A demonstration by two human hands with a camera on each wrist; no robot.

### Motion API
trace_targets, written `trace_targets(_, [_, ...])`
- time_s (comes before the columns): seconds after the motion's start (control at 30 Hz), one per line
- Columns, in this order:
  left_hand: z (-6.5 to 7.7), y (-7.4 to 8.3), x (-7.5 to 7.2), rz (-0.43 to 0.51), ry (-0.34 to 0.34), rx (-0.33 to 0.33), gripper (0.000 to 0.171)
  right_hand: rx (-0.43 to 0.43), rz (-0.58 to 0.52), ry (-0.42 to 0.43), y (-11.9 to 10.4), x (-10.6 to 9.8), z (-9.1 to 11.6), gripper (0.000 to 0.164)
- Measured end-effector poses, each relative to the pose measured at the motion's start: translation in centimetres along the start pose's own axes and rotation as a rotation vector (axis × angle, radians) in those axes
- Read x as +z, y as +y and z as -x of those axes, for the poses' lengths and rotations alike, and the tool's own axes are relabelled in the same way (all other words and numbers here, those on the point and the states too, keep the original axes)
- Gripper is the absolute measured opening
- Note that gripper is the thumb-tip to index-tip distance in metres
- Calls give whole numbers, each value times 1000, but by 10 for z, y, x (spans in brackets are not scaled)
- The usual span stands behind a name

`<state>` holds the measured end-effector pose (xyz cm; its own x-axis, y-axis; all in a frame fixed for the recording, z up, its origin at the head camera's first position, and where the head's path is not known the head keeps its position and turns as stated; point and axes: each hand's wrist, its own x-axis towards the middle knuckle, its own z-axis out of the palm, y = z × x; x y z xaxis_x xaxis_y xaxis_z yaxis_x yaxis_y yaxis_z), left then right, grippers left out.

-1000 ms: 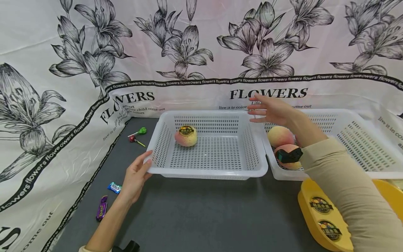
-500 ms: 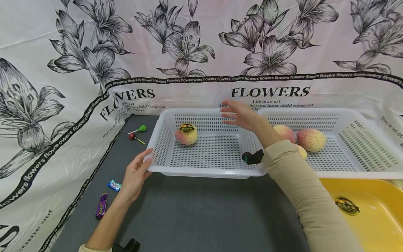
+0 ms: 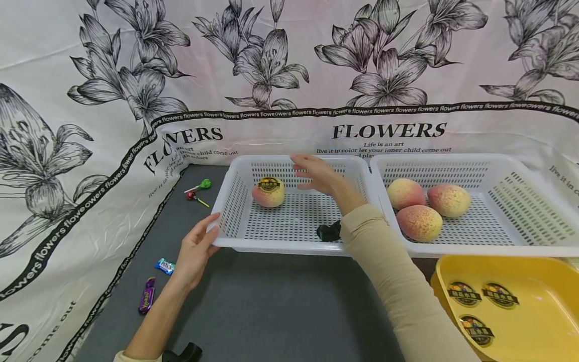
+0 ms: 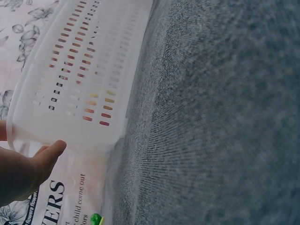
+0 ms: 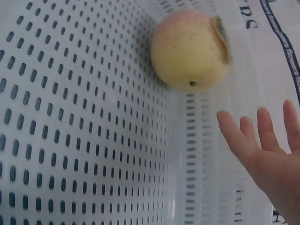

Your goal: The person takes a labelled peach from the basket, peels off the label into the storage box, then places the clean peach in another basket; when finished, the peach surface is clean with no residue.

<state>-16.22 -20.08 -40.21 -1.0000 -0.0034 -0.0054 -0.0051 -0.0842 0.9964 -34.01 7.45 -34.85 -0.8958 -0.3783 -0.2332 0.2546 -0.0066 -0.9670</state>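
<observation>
A peach (image 3: 266, 198) with a black-and-gold sticker (image 3: 269, 184) sits at the left side of the left white plastic basket (image 3: 289, 248). My left hand (image 3: 196, 249) holds that basket's near left corner; in the left wrist view the thumb (image 4: 56, 149) lies against its outer wall. Over the basket hovers my right hand (image 3: 318, 176), fingers spread and holding nothing, to the right of the peach. From the right wrist view the peach (image 5: 187, 51) is apart from the fingertips (image 5: 224, 115), its sticker seen edge-on.
Several peaches (image 3: 419, 223) lie in a second white basket (image 3: 493, 250) on the right. In front, a yellow tub (image 3: 543, 322) bears several similar stickers (image 3: 464, 293). Left are lollipops (image 3: 205, 184), a blue-wrapped candy (image 3: 165, 266) and a purple-wrapped one (image 3: 147, 296). Behind hangs a flowered cloth (image 3: 303, 133).
My right hand has moved left from above the right basket to over the left one, uncovering the peaches and the yellow tub. The left hand stays on the basket corner.
</observation>
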Motion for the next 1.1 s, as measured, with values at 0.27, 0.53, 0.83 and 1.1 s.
trace_targets(0.27, [-1,-2,1,5,-7,4,44,51,145,-24,12,15,-13,58])
trace_targets(0.53, [-1,0,-1,3,0,-6,44,92,307,-77,14,33,-15,73])
trace_targets(0.83, [0,0,0,-5,5,-9,44,105,390,-47,16,44,-17,77])
trace_targets(1.1, [0,0,0,-8,7,-8,44,79,560,-36,18,52,-20,77])
